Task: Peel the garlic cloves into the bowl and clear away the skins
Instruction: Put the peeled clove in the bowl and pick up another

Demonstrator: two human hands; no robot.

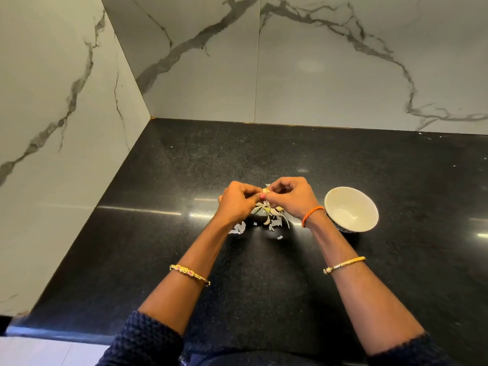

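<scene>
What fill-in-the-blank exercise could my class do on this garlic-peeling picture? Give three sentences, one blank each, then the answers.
1. Both hands, the left hand and the right hand, pinch one garlic ____ between them.
2. The bowl stands on the person's ____ side.
3. Loose skins lie on the ____ countertop.

Answers: clove; right; black
</scene>
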